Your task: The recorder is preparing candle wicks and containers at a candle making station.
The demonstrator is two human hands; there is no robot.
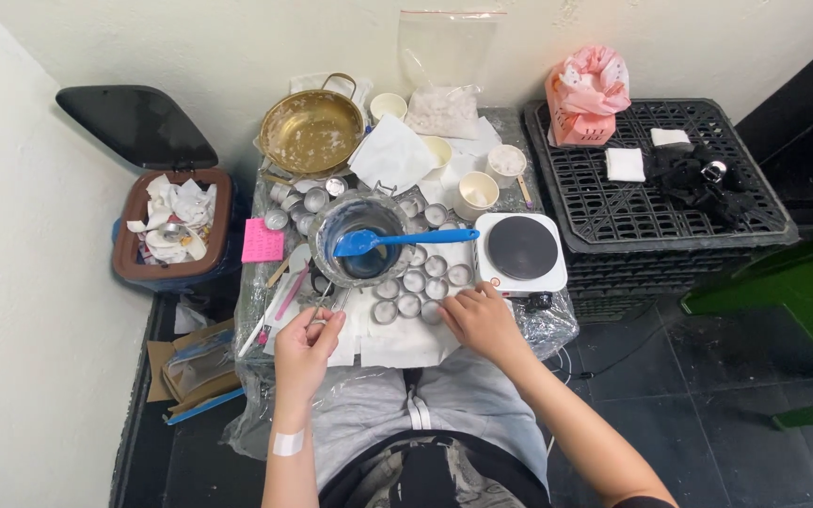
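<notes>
The left hand (305, 341) is pinching thin metal tweezers (324, 303) at the near left of the table (557, 325). The right hand (478, 318) is resting, fingers curled, just beside small round tins (413, 280) near a glass bowl (359, 237) holding a blue spatula (397, 240)

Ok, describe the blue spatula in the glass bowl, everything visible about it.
The blue spatula looks like one piece of silicone or plastic, bright blue all over, with a broad rounded blade and a long straight handle. Its blade lies inside the glass bowl, over dark blue contents, and the handle rests across the bowl's rim, pointing right towards the small white hotplate. It lies almost flat. Neither hand touches it.
</notes>
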